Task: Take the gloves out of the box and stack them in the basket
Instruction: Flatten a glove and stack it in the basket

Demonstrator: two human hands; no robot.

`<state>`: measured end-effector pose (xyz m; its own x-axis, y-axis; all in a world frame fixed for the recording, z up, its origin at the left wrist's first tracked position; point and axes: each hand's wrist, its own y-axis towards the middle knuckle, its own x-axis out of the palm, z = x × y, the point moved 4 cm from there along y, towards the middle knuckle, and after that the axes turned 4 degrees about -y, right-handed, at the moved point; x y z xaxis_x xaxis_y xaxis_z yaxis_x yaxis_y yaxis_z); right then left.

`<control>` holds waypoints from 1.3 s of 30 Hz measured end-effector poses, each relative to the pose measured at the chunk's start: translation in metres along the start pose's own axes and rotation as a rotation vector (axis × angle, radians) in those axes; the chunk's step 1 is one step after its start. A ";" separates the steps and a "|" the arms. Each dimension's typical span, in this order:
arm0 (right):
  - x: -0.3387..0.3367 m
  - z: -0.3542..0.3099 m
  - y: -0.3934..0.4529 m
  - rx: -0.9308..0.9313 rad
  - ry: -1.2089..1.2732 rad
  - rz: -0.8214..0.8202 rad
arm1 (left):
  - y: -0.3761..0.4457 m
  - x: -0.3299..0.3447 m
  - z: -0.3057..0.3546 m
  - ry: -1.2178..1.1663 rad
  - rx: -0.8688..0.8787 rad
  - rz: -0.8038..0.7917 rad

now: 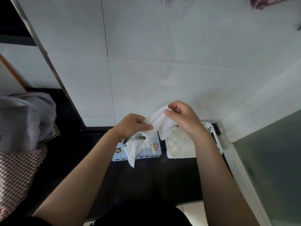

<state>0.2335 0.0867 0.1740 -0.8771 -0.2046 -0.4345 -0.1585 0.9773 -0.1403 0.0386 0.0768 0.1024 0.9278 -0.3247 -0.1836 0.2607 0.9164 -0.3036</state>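
Note:
A thin white glove (160, 122) is stretched between both hands above the counter. My left hand (132, 124) pinches its lower left edge, and my right hand (182, 118) pinches its upper end. Below the left hand lies the light blue glove box (153, 148), marked XL, with another white glove (132, 150) hanging out of its opening and over the front. To the right of the box stands the white perforated basket (213, 136), with pale gloves (179, 145) piled inside; my right forearm covers part of it.
The box and basket sit on a dark counter (146, 176) against a white tiled wall (146, 62). A checked bag (19, 168) with grey cloth in it stands at the left. A frosted glass panel (268, 160) lies close on the right.

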 end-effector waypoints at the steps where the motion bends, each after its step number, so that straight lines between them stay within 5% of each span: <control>1: -0.004 0.003 0.000 0.012 0.011 0.027 | 0.000 0.001 -0.002 0.011 -0.012 -0.014; 6: -0.024 0.024 -0.002 0.070 0.016 0.113 | 0.006 0.011 -0.009 0.057 -0.079 -0.073; 12: -0.057 0.071 -0.004 0.246 0.012 0.206 | 0.029 0.029 -0.007 -0.168 -0.078 -0.129; 20: -0.085 0.179 -0.003 0.480 -0.145 0.289 | 0.096 0.109 -0.035 0.211 -0.141 -0.127; 33: -0.128 0.253 0.027 0.403 -0.193 0.287 | 0.148 0.166 -0.032 0.491 -0.161 0.153; 35: -0.132 0.257 0.030 0.379 -0.204 0.283 | 0.147 0.176 -0.030 0.595 -0.086 0.255; 39: -0.137 0.265 0.035 0.363 -0.220 0.264 | 0.130 0.211 -0.019 0.832 0.453 0.427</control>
<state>0.4681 0.1346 -0.0074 -0.7436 0.0025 -0.6686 0.2586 0.9232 -0.2842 0.2634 0.1232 0.0060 0.5340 0.1470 -0.8326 0.1889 0.9391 0.2870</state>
